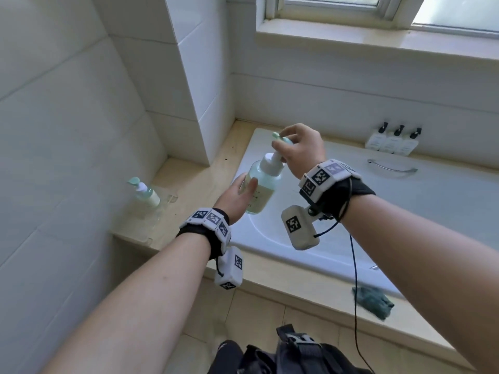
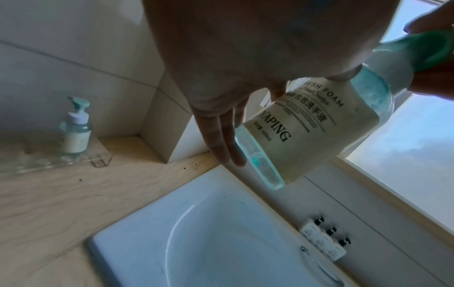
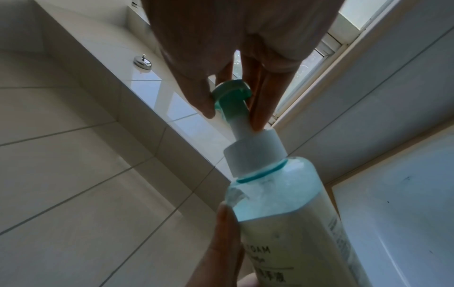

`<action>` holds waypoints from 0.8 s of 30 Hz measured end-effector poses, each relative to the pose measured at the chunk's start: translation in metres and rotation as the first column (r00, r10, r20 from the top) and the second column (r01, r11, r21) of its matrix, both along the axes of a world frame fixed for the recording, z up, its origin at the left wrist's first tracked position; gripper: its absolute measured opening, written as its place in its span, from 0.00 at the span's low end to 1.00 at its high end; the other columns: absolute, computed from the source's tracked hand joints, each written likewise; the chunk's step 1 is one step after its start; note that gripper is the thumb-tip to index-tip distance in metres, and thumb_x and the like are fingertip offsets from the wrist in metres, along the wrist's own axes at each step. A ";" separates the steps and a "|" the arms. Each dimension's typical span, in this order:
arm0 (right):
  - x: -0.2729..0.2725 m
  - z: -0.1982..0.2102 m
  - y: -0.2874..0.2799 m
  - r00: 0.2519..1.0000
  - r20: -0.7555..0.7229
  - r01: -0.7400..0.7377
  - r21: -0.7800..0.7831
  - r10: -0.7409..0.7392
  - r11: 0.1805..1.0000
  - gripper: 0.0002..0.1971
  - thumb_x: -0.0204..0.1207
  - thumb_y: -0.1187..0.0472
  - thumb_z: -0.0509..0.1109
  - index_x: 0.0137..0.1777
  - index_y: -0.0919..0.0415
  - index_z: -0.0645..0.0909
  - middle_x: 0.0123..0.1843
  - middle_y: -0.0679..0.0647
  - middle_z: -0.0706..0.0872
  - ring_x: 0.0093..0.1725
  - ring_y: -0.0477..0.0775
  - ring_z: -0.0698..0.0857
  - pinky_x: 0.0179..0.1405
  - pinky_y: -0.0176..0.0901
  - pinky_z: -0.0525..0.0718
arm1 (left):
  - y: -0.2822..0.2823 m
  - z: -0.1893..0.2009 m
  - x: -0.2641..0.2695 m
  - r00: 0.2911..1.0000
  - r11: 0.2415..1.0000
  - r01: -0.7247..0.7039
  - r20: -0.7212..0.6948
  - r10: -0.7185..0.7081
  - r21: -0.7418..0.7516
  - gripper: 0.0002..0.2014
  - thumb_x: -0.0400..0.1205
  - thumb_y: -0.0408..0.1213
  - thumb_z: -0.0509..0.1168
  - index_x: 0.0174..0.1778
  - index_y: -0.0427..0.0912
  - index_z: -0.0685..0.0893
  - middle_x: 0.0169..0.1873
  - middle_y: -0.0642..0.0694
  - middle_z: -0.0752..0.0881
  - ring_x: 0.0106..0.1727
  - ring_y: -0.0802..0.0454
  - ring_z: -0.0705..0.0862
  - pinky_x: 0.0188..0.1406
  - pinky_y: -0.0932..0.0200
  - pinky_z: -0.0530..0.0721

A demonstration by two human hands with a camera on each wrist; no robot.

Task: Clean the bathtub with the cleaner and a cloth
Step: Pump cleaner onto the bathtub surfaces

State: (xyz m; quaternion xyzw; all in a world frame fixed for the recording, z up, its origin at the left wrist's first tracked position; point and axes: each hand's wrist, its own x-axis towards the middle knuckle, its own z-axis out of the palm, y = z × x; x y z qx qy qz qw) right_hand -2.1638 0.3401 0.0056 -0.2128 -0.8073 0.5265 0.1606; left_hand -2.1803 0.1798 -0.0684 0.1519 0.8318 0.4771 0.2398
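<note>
Fingers [image 3: 258, 108] of right hand [image 1: 302, 149] pinch pump head [image 3: 232, 91]; left hand [image 1: 237, 197] grips foam cleaner bottle [image 1: 260, 190].
Bottle tilted over bathtub [image 1: 432, 206] corner; cloth [image 1: 374, 300] on near rim, 5 o'clock.

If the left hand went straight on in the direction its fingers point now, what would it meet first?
Probably nothing new: the left hand already holds the pump bottle, its fingers lying along the bottle's side. Past the fingertips, the line seems to lead over the bathtub corner toward the tiled wall; depth is unclear.
</note>
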 end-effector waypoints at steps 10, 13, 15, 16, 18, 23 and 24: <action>-0.111 -0.043 -0.001 0.985 0.098 0.147 -0.048 -0.142 0.988 0.08 0.65 0.58 0.76 0.40 0.49 0.80 0.41 0.55 0.86 0.42 0.59 0.88 0.44 0.62 0.88 | 0.008 -0.048 -0.146 0.909 0.996 0.070 0.408 -0.089 0.061 0.41 0.68 0.78 0.58 0.76 0.65 0.66 0.67 0.48 0.80 0.64 0.46 0.82 0.58 0.48 0.85; -0.135 -0.061 -0.004 0.974 0.128 0.197 -0.078 -0.186 0.977 0.08 0.63 0.54 0.76 0.39 0.47 0.80 0.42 0.56 0.87 0.42 0.58 0.89 0.44 0.62 0.88 | 0.011 -0.065 -0.181 0.880 0.996 0.051 0.469 -0.078 0.069 0.39 0.72 0.73 0.62 0.77 0.62 0.66 0.65 0.48 0.77 0.66 0.45 0.79 0.64 0.43 0.81; -0.141 -0.079 -0.006 0.961 0.140 0.252 -0.097 -0.238 0.963 0.06 0.66 0.52 0.75 0.38 0.47 0.80 0.41 0.56 0.88 0.42 0.58 0.89 0.44 0.62 0.88 | 0.012 -0.077 -0.196 0.862 0.998 0.049 0.503 -0.066 0.047 0.40 0.69 0.71 0.67 0.76 0.60 0.67 0.66 0.47 0.77 0.66 0.44 0.78 0.65 0.41 0.80; -0.142 -0.088 -0.007 0.955 0.142 0.277 -0.108 -0.261 0.955 0.04 0.69 0.52 0.74 0.38 0.47 0.80 0.41 0.56 0.88 0.42 0.59 0.89 0.44 0.63 0.88 | 0.011 -0.083 -0.201 0.851 0.998 0.056 0.521 -0.063 0.030 0.43 0.65 0.72 0.69 0.75 0.60 0.68 0.66 0.46 0.78 0.66 0.44 0.79 0.65 0.41 0.80; -0.142 -0.108 -0.009 0.947 0.143 0.307 -0.141 -0.288 0.941 0.03 0.74 0.53 0.68 0.39 0.46 0.81 0.42 0.55 0.88 0.43 0.59 0.89 0.44 0.63 0.88 | 0.012 -0.098 -0.206 0.825 0.997 0.078 0.562 -0.064 0.000 0.48 0.58 0.71 0.72 0.74 0.59 0.70 0.66 0.45 0.79 0.65 0.45 0.80 0.64 0.41 0.81; -0.138 -0.163 -0.005 0.920 0.250 0.367 -0.280 -0.301 0.887 0.19 0.71 0.51 0.68 0.60 0.57 0.80 0.50 0.59 0.89 0.50 0.57 0.89 0.53 0.60 0.87 | 0.015 -0.144 -0.206 0.762 0.994 0.082 0.647 -0.012 -0.078 0.45 0.60 0.66 0.73 0.73 0.53 0.73 0.65 0.46 0.79 0.65 0.46 0.78 0.67 0.43 0.78; -0.136 -0.174 -0.004 0.917 0.273 0.369 -0.303 -0.291 0.879 0.20 0.73 0.51 0.69 0.62 0.59 0.80 0.52 0.59 0.88 0.52 0.57 0.88 0.56 0.60 0.86 | 0.015 -0.154 -0.204 0.751 0.993 0.079 0.660 0.000 -0.089 0.45 0.60 0.66 0.73 0.73 0.52 0.74 0.65 0.47 0.79 0.65 0.46 0.78 0.68 0.43 0.77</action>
